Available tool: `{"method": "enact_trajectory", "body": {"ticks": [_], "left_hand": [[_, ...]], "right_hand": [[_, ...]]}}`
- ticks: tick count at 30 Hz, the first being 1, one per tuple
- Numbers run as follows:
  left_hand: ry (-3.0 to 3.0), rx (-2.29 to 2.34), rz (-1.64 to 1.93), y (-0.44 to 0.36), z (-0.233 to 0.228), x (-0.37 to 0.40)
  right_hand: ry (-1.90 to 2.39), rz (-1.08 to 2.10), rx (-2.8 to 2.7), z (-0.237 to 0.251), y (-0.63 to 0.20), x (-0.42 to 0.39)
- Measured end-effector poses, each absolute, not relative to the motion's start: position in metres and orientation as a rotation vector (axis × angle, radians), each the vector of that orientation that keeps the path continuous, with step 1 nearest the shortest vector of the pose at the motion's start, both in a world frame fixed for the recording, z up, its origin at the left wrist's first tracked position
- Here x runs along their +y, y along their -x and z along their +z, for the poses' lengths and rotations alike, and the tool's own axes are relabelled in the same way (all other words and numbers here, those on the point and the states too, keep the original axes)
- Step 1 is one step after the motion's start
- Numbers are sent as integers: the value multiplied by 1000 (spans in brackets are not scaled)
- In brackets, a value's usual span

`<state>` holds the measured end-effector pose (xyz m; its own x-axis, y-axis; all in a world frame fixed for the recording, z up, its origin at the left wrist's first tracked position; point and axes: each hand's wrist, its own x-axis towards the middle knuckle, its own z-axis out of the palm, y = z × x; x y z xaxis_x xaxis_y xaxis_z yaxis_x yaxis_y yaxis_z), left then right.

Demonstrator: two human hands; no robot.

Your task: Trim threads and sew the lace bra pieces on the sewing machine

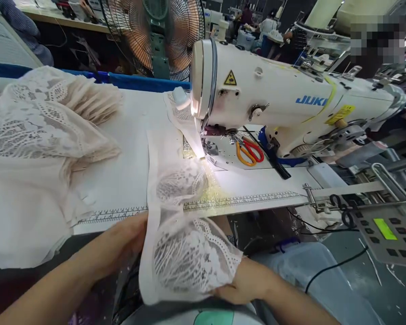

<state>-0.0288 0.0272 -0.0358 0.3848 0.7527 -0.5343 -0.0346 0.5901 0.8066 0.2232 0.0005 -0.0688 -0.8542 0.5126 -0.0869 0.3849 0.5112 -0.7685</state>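
A pale lace bra (192, 253) hangs over the table's front edge, and its far end runs up to the needle area of the sewing machine (237, 85). At the left edge of its plain band is my left hand (131, 232), closed on the fabric, with the fingertips hidden behind it. My right hand (245, 280) grips the lower right corner of the near lace cup; its other fingers are under the cloth. The machine's lamp lights the fabric by the presser foot.
Left on the table (128, 180) lies a stack of pale lace pieces (47, 131). Orange and red scissors (249, 151) rest under the machine arm beside a black strip (274, 158). A fan (159, 40) stands behind; a control panel (389, 232) is at right.
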Motion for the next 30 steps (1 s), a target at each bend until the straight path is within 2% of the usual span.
{"method": "enact_trajectory", "body": {"ticks": [4, 9, 11, 14, 20, 25, 30], "left_hand": [[-485, 1230, 934, 34, -24, 65], [-528, 1358, 1058, 30, -16, 91], [-600, 1339, 1027, 24, -17, 91], [-681, 1291, 946, 14, -20, 90], [-737, 1173, 805, 1, -25, 92], [-764, 1078, 543, 3, -30, 88], [-1130, 1156, 443, -3, -36, 95]], "right_hand": [[640, 1267, -2755, -75, -208, -11], [913, 1195, -2797, -59, -212, 16], [1136, 1155, -2703, -46, -223, 40], [1387, 1023, -2109, -30, -229, 76], [1152, 1387, -1877, -38, -199, 111], [1157, 1539, -1656, -55, -200, 119], [1128, 1574, -1736, -59, -204, 124]]}}
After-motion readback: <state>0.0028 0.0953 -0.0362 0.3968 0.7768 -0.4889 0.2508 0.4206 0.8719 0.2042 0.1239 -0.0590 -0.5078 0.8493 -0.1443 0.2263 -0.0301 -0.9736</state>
